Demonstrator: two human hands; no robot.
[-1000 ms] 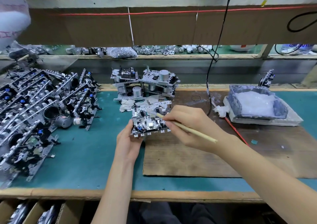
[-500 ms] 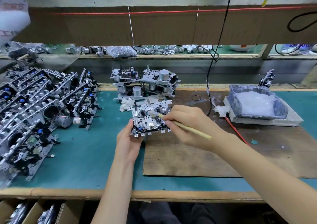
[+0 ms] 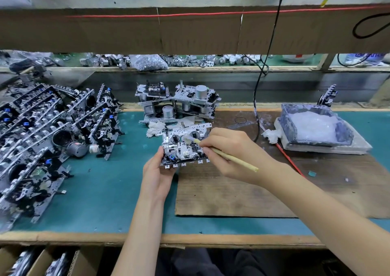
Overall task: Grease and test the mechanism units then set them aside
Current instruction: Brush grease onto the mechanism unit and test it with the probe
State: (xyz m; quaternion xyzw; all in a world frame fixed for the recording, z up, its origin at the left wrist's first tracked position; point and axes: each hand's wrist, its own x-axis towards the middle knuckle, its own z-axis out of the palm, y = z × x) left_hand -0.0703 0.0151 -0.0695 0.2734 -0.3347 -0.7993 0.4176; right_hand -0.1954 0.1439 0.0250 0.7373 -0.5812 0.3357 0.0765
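Boxes: cardboard boxes under the bench edge, nearest me, below and left of my left arm; metal parts inside, too blurred to make out.
Left hand: my left hand was closed around the near-left corner of the mechanism unit, thumb on its left edge, unit tilted up toward me.
Right hand: my right hand pinched a wooden-handled brush, fingers curled tight; greasy tip sat on the unit's top face by a black hub.
Board: brown board under my right hand, on the green mat.
Pile: finished-looking units leaned in rows, well left of my left hand.
Grease: tray of white grease lay right of my right hand, wadded rag touching its left side.
Stack: more units stacked just beyond the held one.
Cable: black cable hung down behind my right hand.
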